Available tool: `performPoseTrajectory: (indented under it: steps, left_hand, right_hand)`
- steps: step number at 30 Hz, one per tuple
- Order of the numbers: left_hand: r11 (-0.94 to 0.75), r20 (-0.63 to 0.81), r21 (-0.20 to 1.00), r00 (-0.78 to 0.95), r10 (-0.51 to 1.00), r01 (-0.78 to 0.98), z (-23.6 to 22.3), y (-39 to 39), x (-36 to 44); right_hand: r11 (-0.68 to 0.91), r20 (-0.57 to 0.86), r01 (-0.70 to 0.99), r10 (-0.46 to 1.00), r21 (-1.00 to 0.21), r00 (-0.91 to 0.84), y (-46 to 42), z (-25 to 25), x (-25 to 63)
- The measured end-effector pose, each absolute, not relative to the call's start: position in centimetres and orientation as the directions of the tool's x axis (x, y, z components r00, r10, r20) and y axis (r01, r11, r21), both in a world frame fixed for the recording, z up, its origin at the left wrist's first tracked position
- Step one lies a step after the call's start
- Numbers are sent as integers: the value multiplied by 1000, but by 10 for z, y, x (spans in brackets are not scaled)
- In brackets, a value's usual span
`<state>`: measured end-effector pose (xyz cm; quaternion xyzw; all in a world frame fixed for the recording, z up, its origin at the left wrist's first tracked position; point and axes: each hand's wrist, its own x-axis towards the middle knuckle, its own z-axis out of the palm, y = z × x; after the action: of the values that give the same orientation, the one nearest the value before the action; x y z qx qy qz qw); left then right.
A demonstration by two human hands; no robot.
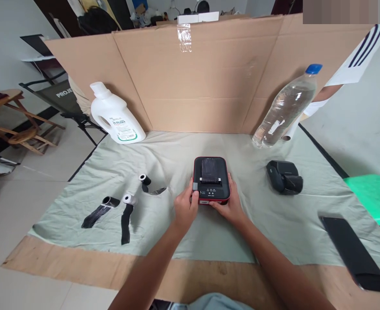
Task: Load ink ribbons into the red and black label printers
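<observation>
A black portable printer with a red edge (211, 189) lies on the cloth in front of me, a dark strip showing in the slot on its top. My left hand (186, 206) grips its left side, the thumb by a grey button at the corner. Against its right side and front edge, my right hand (232, 209) has its fingers closed. To the left lie three small rolls with dark strips unrolled: a dark-ended roll (110, 201), a white-cored roll (129, 199) and another roll (144, 179) farther back.
A cardboard panel (196, 86) stands across the back. A white jug (115, 116) and a clear bottle with a blue cap (287, 107) lean before it. At right are a small black device (285, 178), a dark phone-like slab (354, 252) and a green stool (374, 196). A person's sleeve (358, 56) shows behind.
</observation>
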<state>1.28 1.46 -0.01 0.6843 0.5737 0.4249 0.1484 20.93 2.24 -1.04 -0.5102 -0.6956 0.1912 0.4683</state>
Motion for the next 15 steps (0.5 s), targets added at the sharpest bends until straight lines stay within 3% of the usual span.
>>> performPoseTrajectory:
  steps: [3, 9, 15]
  left_hand:
    - [-386, 521, 632, 0, 854, 672, 4, 16, 6]
    - [-645, 783, 364, 154, 602, 673, 14, 19, -1]
    - [-671, 828, 339, 131, 546, 659, 14, 21, 2]
  right_hand:
    - [434, 485, 549, 872, -714, -58, 21, -6, 209]
    - [481, 550, 567, 833, -669, -58, 21, -1, 208]
    - [543, 609, 527, 791, -654, -60, 23, 1, 210]
